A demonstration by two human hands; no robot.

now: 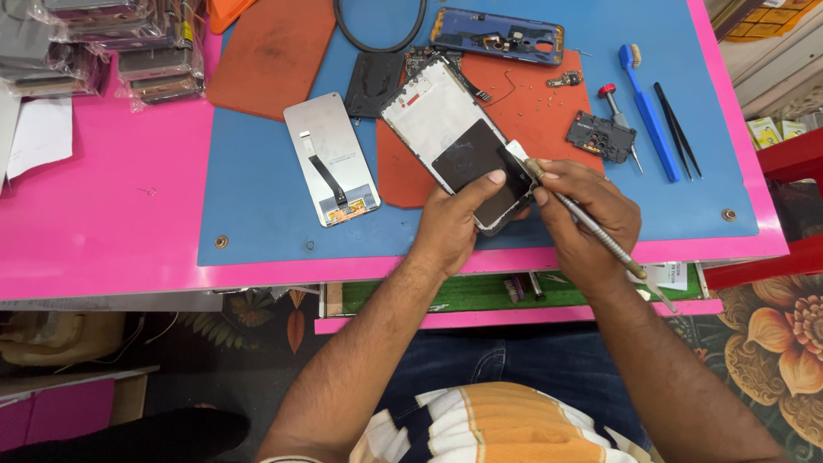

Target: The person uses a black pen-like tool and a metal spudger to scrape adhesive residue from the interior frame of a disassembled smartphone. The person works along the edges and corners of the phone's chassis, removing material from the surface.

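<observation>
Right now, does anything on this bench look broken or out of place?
Yes. The phone frame under the left hand lies opened up, its insides bare. A loose screen panel with a dangling ribbon lies beside it, and small parts are scattered over the orange mat.

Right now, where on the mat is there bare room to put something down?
Bare blue mat lies left of the loose screen panel, and at the front right corner below the blue brush. The red pad and the mat's top edge are crowded with parts.

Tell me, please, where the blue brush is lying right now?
In the head view, the blue brush lies at the right of the blue mat, between a red-capped screwdriver and black tweezers, beyond the right hand.
</observation>
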